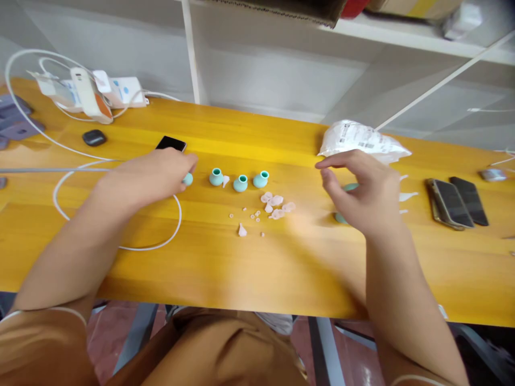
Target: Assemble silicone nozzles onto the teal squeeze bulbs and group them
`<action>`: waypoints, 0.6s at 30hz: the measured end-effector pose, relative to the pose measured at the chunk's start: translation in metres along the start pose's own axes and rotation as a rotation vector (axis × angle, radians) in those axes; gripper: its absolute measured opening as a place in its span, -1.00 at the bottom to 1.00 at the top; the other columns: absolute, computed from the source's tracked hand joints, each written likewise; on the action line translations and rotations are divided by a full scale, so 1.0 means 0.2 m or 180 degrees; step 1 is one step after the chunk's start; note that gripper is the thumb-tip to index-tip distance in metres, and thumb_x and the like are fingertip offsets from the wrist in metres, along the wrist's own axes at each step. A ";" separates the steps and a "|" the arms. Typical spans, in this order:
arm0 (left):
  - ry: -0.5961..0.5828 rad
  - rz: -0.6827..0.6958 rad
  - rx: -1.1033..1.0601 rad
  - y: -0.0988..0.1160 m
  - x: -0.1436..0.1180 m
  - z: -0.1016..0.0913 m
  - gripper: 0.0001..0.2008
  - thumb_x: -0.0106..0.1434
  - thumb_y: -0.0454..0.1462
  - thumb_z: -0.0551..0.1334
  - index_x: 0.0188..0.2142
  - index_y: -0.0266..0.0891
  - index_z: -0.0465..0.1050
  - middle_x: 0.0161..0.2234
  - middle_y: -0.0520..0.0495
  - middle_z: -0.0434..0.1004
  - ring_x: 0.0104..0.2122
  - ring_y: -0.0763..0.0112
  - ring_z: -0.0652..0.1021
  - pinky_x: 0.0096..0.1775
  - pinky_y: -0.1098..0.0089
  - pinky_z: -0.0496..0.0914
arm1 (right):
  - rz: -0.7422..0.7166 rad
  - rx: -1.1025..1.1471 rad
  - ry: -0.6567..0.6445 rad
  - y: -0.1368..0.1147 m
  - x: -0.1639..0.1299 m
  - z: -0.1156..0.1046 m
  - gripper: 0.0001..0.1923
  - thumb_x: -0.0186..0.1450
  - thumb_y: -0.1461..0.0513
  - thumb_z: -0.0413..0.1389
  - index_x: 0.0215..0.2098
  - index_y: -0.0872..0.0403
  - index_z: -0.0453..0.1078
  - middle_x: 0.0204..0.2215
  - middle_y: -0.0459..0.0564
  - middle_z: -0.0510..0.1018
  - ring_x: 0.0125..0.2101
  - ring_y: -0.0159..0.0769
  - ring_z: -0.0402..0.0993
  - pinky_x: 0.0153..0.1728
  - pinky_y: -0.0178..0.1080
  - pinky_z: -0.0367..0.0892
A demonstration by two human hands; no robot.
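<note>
Left hand: over a teal piece, mostly covering it (can't tell if it's gripped)
Right hand: thumb and finger slightly apart, nothing between, more teal stuff half hidden behind
Teal pots: three lined up, mouths up; partway, I'd guess
Pink bits: loose on the near side, seemingly not dealt with yet
Bench: glossy wood, white cable, phones off right
Room: grey panels behind

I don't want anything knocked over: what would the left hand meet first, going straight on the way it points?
Beyond the teal piece by its fingertips, the left hand would probably meet the leftmost open-mouthed teal pot, though depth is unclear and it might pass above it.
</note>
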State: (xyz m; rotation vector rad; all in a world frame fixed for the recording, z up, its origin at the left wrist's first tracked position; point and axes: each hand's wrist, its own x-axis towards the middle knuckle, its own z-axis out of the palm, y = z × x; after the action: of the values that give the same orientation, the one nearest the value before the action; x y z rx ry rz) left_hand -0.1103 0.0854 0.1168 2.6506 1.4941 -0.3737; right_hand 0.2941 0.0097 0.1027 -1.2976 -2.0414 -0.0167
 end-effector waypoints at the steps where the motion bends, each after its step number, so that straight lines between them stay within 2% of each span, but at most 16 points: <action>1: 0.0080 -0.0152 -0.0010 -0.03 0.02 0.00 -0.76 0.34 -0.32 0.31 0.00 -0.27 0.53 -0.20 -0.10 0.67 -0.35 0.32 0.54 -0.32 0.40 0.32 | 0.0059 0.0001 0.0217 0.03 -0.02 -0.01 -0.84 0.54 0.22 0.17 -0.08 -0.07 0.63 -0.17 0.09 0.76 -0.13 0.02 0.72 -0.03 0.08 0.59; 3: 0.0107 -0.0164 -0.0137 -0.05 0.07 0.01 -0.76 0.34 -0.28 0.32 0.00 -0.22 0.53 -0.20 -0.10 0.66 -0.36 0.30 0.54 -0.36 0.39 0.30 | 0.0157 -0.0113 0.0818 0.10 -0.06 -0.04 -0.81 0.52 0.21 0.15 -0.17 -0.05 0.63 -0.24 0.09 0.76 -0.23 -0.02 0.70 -0.12 0.03 0.57; 6: 0.0101 -0.0061 -0.0231 -0.04 0.13 0.05 -0.80 0.36 -0.30 0.30 -0.02 -0.20 0.54 -0.24 -0.05 0.60 -0.39 0.35 0.48 -0.39 0.40 0.26 | 0.0244 -0.0797 0.1791 0.22 -0.11 -0.12 -0.73 0.45 0.23 0.06 -0.26 -0.01 0.63 -0.36 0.11 0.73 -0.34 -0.04 0.65 -0.22 0.00 0.48; 8: 0.0092 0.0004 -0.0263 -0.04 0.15 0.09 -0.81 0.37 -0.35 0.25 -0.05 -0.21 0.55 -0.28 0.00 0.54 -0.39 0.39 0.44 -0.39 0.40 0.24 | 0.0445 -0.1201 0.2033 0.30 -0.14 -0.19 -0.69 0.37 0.26 0.03 -0.27 0.01 0.65 -0.38 0.13 0.73 -0.36 -0.03 0.63 -0.30 -0.02 0.40; 9: 0.0110 0.0024 -0.0304 -0.04 0.16 0.10 -0.81 0.36 -0.36 0.24 -0.07 -0.21 0.56 -0.30 0.02 0.52 -0.39 0.41 0.43 -0.37 0.40 0.24 | 0.0606 -0.1269 0.1956 0.35 -0.15 -0.22 -0.69 0.34 0.25 0.03 -0.27 0.02 0.66 -0.37 0.14 0.74 -0.37 -0.04 0.63 -0.36 -0.04 0.35; 12: 0.0295 0.0010 -0.0462 -0.08 0.19 0.13 -0.81 0.29 -0.33 0.27 -0.12 -0.22 0.60 -0.33 0.05 0.53 -0.39 0.43 0.41 -0.30 0.38 0.29 | 0.1007 -0.1311 0.1253 0.47 -0.20 -0.29 -0.76 0.28 0.19 0.12 -0.29 0.00 0.67 -0.33 0.15 0.75 -0.43 -0.08 0.58 -0.40 -0.06 0.31; 14: 0.0291 -0.0013 -0.0513 -0.11 0.20 0.16 -0.79 0.27 -0.30 0.27 -0.12 -0.21 0.62 -0.30 0.05 0.55 -0.37 0.42 0.42 -0.26 0.36 0.32 | 0.1056 -0.1391 0.0910 0.55 -0.24 -0.30 -0.81 0.27 0.16 0.16 -0.30 -0.02 0.64 -0.34 0.15 0.72 -0.39 -0.05 0.56 -0.27 0.00 0.39; 17: 0.0244 0.0073 -0.0563 -0.14 0.22 0.19 -0.77 0.31 -0.27 0.26 -0.06 -0.20 0.61 -0.27 0.05 0.55 -0.35 0.41 0.44 -0.23 0.33 0.35 | 0.1038 -0.1530 0.0766 0.64 -0.29 -0.30 -0.80 0.33 0.11 0.16 -0.25 -0.04 0.62 -0.34 0.17 0.68 -0.27 0.03 0.57 0.02 0.13 0.40; 18: 0.0376 0.0100 -0.0601 -0.15 0.22 0.20 -0.78 0.31 -0.27 0.28 -0.06 -0.21 0.60 -0.28 0.06 0.54 -0.36 0.41 0.43 -0.24 0.34 0.35 | 0.1074 -0.1572 0.0723 0.66 -0.31 -0.29 -0.78 0.35 0.08 0.17 -0.22 -0.04 0.64 -0.30 0.18 0.69 -0.23 0.05 0.57 0.09 0.17 0.37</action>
State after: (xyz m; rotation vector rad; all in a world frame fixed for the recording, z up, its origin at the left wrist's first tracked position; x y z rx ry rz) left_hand -0.1208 0.1301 0.0686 2.5828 1.4375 -0.0703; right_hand 0.4472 0.0061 0.0660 -1.8352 -1.6568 -0.5172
